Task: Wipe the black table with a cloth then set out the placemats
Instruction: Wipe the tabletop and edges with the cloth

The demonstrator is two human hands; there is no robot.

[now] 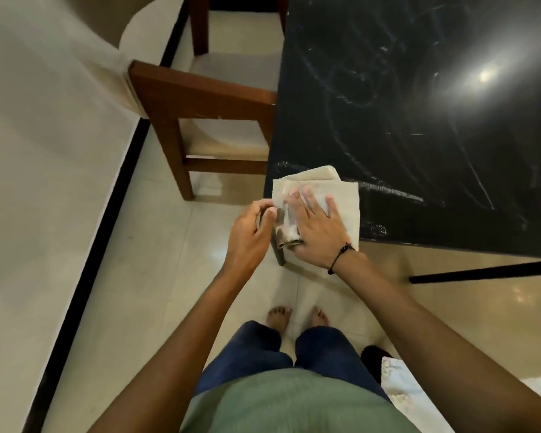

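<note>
The black marble table (419,120) fills the upper right, with streaks and a lamp glare on it. A beige folded cloth (347,195) lies on its near left corner, partly hanging over the edge. My right hand (316,223) lies flat on the cloth, fingers spread, pressing it down. Just left of the corner, my left hand (250,229) pinches the cloth's left edge with curled fingers. A pale patterned placemat (400,389) shows at the lower right, partly hidden by my right arm.
A wooden chair (206,98) with a beige seat is tucked against the table's left side. A wall with a black skirting (107,214) runs along the left. My bare feet (297,317) stand on the tiled floor by the table leg (278,254).
</note>
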